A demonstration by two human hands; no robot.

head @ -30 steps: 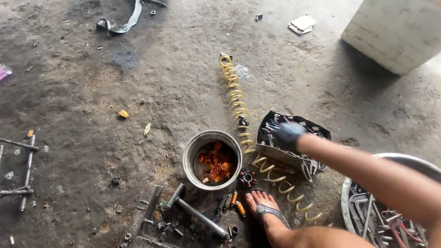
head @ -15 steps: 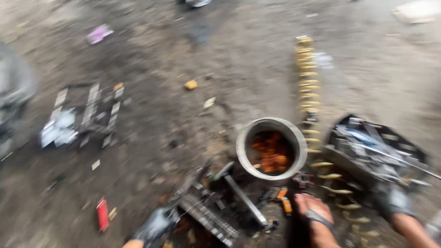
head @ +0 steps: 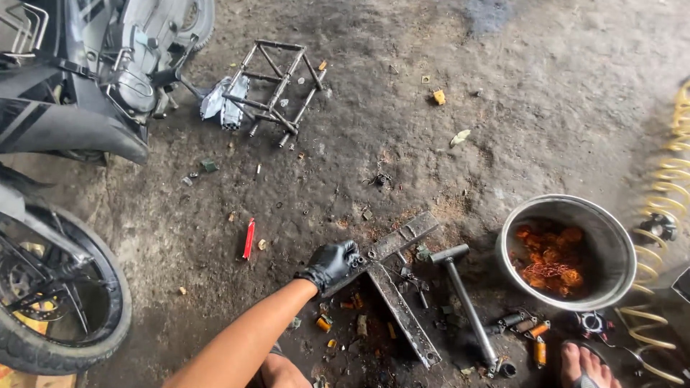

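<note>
My left hand [head: 332, 264], in a black glove, closes its fingers over the end of a flat metal bar [head: 388, 248] lying on the dirty floor [head: 402, 122]. A second bar [head: 402, 316] crosses it, and a hammer [head: 466, 305] lies just beside. A metal bowl [head: 568, 251] stands near. My right hand is out of sight.
</note>
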